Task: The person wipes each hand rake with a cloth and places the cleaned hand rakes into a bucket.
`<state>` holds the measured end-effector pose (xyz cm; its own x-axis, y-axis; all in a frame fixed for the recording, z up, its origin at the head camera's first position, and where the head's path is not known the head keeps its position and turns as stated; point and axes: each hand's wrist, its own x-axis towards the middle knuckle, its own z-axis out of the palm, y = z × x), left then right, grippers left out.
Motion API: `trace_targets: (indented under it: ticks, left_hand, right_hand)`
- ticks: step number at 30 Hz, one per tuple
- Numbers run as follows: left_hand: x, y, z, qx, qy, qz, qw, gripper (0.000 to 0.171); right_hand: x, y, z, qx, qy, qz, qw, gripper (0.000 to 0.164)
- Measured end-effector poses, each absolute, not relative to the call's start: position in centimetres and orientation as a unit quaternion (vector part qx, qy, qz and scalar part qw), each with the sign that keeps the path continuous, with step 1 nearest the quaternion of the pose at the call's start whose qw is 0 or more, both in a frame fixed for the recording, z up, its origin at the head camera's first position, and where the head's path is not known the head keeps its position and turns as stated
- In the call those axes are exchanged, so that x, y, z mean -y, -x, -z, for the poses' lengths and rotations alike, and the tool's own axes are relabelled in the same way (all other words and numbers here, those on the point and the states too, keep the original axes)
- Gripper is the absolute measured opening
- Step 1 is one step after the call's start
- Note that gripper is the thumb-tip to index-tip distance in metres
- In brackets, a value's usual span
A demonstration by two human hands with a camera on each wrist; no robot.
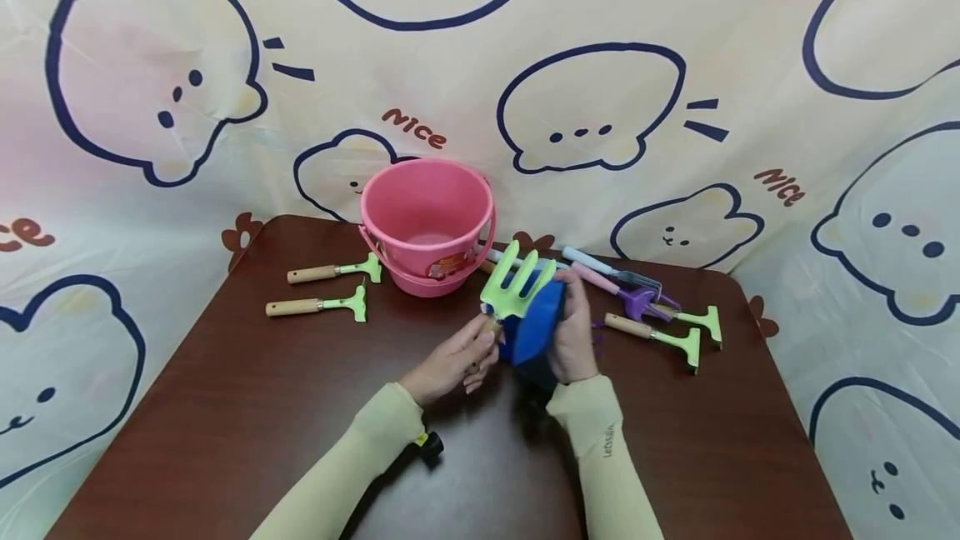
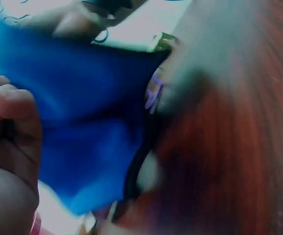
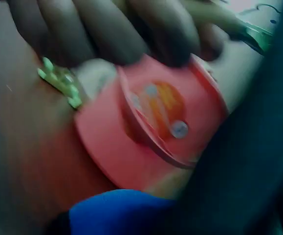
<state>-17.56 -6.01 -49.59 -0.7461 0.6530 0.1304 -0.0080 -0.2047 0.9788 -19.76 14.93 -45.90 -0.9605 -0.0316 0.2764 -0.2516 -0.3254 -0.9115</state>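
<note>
My left hand (image 1: 453,361) grips the wooden handle of a light green garden fork (image 1: 513,290), its tines pointing up and away. Beside it, my right hand (image 1: 576,332) holds a blue folded piece with a dark back (image 1: 536,330), perhaps cloth; its exact kind is unclear. The fork's tines overlap the blue piece in the head view. In the left wrist view the blue piece (image 2: 87,122) spreads broadly behind the left hand's fingers (image 2: 16,105). The right wrist view is blurred, with the blue piece (image 3: 117,213) at the bottom and the fork's handle (image 3: 212,13) at the top.
Behind the hands stands a pink bucket (image 1: 427,232). Left of it lie two green-headed tools with wooden handles (image 1: 318,305). To the right are two similar tools (image 1: 660,340), a purple tool (image 1: 637,302) and a grey fork with a pale blue handle (image 1: 592,261). A patterned curtain hangs behind the table.
</note>
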Motion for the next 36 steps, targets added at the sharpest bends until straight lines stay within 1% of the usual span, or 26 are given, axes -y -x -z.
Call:
trace_targets:
  ticks: [1, 2, 4, 6, 9, 11, 18, 24, 30, 34, 36]
  left_hand:
    - [5.8, 17.4, 49.7, -0.598, -0.277, -0.716, 0.232, 0.033]
    - [5.7, 17.3, 49.8, -0.607, -0.279, -0.706, 0.236, 0.031]
    - [5.3, 17.2, 49.9, -0.625, -0.281, -0.689, 0.238, 0.031]
    - [5.1, 17.3, 49.9, -0.642, -0.276, -0.677, 0.232, 0.031]
    - [4.8, 17.5, 49.8, -0.651, -0.267, -0.675, 0.223, 0.032]
    - [4.8, 17.5, 49.7, -0.651, -0.260, -0.678, 0.222, 0.033]
    - [4.8, 17.5, 49.8, -0.638, -0.255, -0.688, 0.234, 0.034]
    - [5.4, 17.5, 49.8, -0.656, -0.236, -0.673, 0.247, 0.032]
    - [5.4, 17.9, 50.0, -0.665, -0.239, -0.660, 0.253, 0.036]
    - [5.5, 17.7, 50.3, -0.678, -0.234, -0.647, 0.259, 0.030]
    - [5.4, 17.7, 50.4, -0.680, -0.238, -0.641, 0.263, 0.028]
  right_hand:
    - [-14.3, 19.7, 46.1, 0.560, -0.088, -0.823, 0.027, 0.039]
    - [-13.9, 19.7, 46.1, 0.557, -0.076, -0.827, 0.004, 0.048]
    - [-13.5, 19.8, 46.5, 0.561, -0.071, -0.824, -0.009, 0.065]
    - [-13.5, 20.0, 46.6, 0.574, -0.060, -0.817, -0.003, 0.069]
    - [-13.9, 20.3, 46.4, 0.592, -0.051, -0.804, 0.013, 0.067]
    - [-14.2, 20.4, 46.2, 0.601, -0.049, -0.797, 0.013, 0.065]
    - [-15.0, 20.5, 46.0, 0.644, -0.045, -0.764, 0.019, 0.058]
    - [-14.6, 20.4, 46.3, 0.628, -0.030, -0.778, 0.014, 0.054]
    - [-14.8, 20.5, 46.4, 0.610, -0.020, -0.792, 0.017, 0.052]
    - [-15.3, 20.7, 46.6, 0.584, 0.011, -0.811, 0.026, 0.037]
    - [-15.7, 20.9, 46.5, 0.571, 0.026, -0.819, 0.042, 0.031]
